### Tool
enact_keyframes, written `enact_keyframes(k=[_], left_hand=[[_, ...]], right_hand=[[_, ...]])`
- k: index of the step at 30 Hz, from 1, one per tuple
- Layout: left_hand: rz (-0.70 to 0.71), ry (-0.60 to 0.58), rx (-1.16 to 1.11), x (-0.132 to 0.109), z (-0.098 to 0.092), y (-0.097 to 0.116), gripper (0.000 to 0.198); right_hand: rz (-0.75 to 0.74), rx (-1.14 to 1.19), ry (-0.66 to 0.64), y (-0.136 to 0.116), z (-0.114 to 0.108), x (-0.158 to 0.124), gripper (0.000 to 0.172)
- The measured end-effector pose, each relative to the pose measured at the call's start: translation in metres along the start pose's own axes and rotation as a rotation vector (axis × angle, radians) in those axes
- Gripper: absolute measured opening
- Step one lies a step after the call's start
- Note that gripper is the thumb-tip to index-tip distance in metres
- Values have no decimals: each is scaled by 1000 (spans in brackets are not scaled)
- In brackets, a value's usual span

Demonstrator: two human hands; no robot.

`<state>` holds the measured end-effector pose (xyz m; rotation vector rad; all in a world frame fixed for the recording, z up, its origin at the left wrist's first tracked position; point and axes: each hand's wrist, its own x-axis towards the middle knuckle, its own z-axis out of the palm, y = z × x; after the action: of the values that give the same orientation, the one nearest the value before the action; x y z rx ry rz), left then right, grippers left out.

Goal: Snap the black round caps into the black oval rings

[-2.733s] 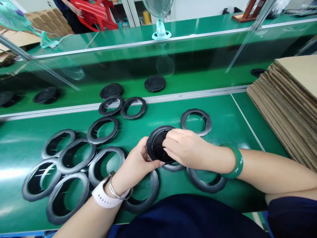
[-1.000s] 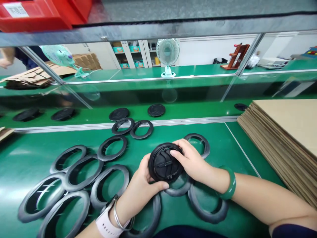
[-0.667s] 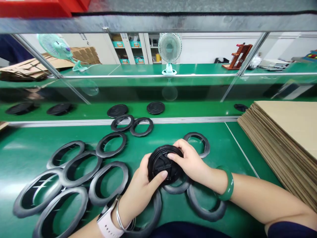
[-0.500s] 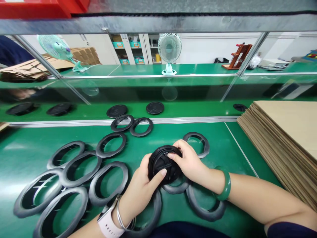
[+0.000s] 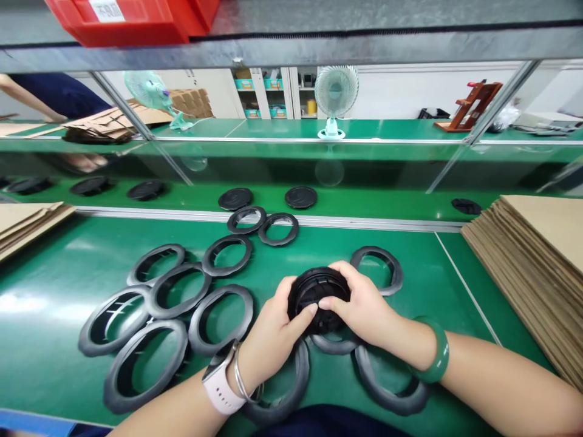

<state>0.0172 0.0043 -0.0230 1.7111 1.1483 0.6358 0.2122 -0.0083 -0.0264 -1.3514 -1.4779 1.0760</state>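
Green bench [image 5: 324, 246]: scattered dark rings [image 5: 112, 379], cardboard stack [image 5: 519, 261] at right.

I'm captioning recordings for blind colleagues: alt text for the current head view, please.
A person's left hand and right hand grip a round black part, thumbs on it, over a green workbench scattered with dark rings. Black discs lie beyond; cardboard stacks stand either side.

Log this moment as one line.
left hand: holding black round part | right hand: holding same part | thumbs: over its face | around: dark rings on green bench
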Motion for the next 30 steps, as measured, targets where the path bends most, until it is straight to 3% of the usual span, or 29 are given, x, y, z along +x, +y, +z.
enact_keyframes(k=[4,6,9,12,14,17,23,30], left_hand=[[10,13,-151,2,-5,-2,52],[61,58,-255,3,-11,-2,58],[236,74,-105,3,-19,0,38],[521,-278,237,0,-18,2,21],[658,-514,405,-2,-13,3,16],[705,-622,510,-3,-5,2,12],[736,-635,525,-2,-4,6,19],[743,-639,537,-3,-6,5,19]], right_hand=[[-49,100,34,6,-13,16,38],[-69,266,165,12,-36,34,42],[-29,585,438,28,-84,65,37],[64,774,636,48,-125,87,17],[107,843,735,60,-141,94,6],[122,899,768,72,-146,98,4],[97,895,701,81,-141,100,8],[98,910,718,82,-144,103,9]])
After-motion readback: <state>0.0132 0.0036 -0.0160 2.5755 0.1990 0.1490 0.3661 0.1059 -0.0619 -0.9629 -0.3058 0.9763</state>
